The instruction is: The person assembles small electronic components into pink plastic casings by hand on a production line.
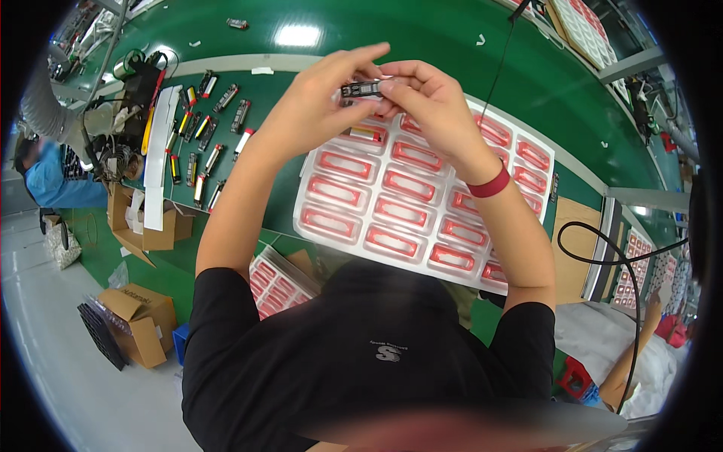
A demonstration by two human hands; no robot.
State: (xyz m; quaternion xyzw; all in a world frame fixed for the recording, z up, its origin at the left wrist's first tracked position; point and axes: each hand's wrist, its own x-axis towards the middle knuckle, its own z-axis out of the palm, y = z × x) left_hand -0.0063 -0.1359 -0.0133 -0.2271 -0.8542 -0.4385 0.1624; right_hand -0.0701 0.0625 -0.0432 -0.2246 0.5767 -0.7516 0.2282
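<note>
Above the far edge of a white tray, my two hands meet around a small black electronic module (361, 90) with a pale patch on its upper face. My left hand (320, 98) grips its left end, index finger stretched out above it. The right hand (431, 94), with a red wristband, pinches the other end between thumb and fingers. The white tray (361, 234) has rows of pockets holding red, frame-shaped parts. One pocket near my left wrist also holds a yellow-and-black module (364, 134). Several similar battery modules (205, 131) lie loose on the green bench to the left.
A white strip (157, 166) and a soldering-type station (138, 87) stand at the bench's left. Cardboard boxes (154, 324) sit on the floor there. Another tray (275, 286) is below, by my left elbow. A black cable (636, 301) loops at right; a thin wire hangs over the tray.
</note>
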